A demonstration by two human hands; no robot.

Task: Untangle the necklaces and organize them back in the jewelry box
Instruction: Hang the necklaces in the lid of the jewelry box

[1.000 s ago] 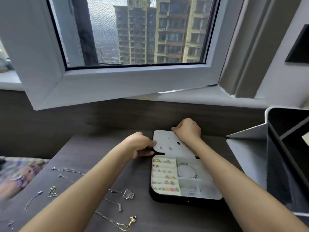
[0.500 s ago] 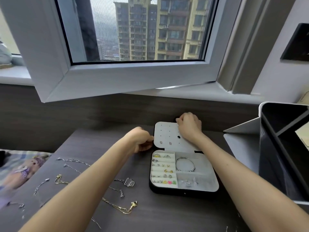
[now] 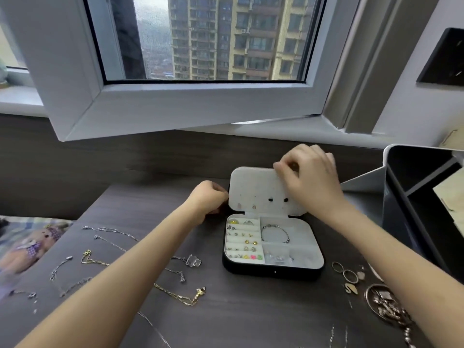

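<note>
A black jewelry box with a white lining lies open on the dark desk, holding earrings, rings and a silver bracelet. Its white inner flap stands raised at the back. My right hand pinches the flap's top edge. My left hand is curled at the flap's left edge, gripping the box lid behind it. Several necklaces lie spread on the desk to the left: a gold chain, a silver chain with a clear pendant, and thin silver chains.
Rings and a small dish of jewelry sit right of the box. A dark open organizer stands at the far right. An open window sash overhangs the desk's back. A patterned cloth lies beyond the left edge.
The inner flap has been lifted more upright, with my right hand rising along its top edge. The view has tilted down, showing the rings and the dish on the right.
</note>
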